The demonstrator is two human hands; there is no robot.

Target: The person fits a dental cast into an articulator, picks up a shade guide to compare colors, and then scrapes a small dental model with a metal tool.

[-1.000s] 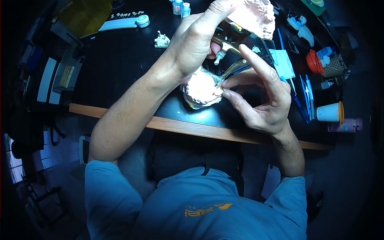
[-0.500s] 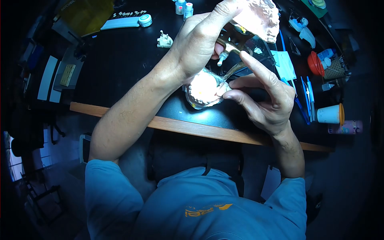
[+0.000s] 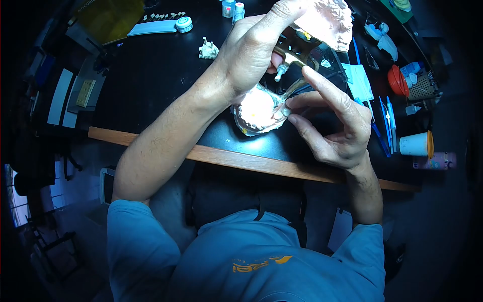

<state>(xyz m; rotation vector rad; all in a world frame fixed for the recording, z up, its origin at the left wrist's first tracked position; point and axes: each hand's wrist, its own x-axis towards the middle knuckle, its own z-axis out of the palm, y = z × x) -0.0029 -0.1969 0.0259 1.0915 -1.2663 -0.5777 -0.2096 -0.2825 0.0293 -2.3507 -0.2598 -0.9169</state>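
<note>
My left hand is closed around the upper part of a brass-coloured dental articulator, its thumb on the raised pink plaster dental cast. Below it, the lower dental cast lies near the table's front edge, its middle washed out by bright light. My right hand is at the right side of this lower cast. Its thumb and a bent finger close in on a small greyish tooth-like piece, while the index finger stretches up toward the articulator frame.
A small plaster model stands left on the black table. A tooth shade guide, a round jar and small bottles are at the back. To the right lie a blue mask, tweezers and a cup.
My right thumb has drawn back slightly to the right, uncovering more of the small greyish piece beside the lower cast. My left hand and the upper cast stay nearly still.
</note>
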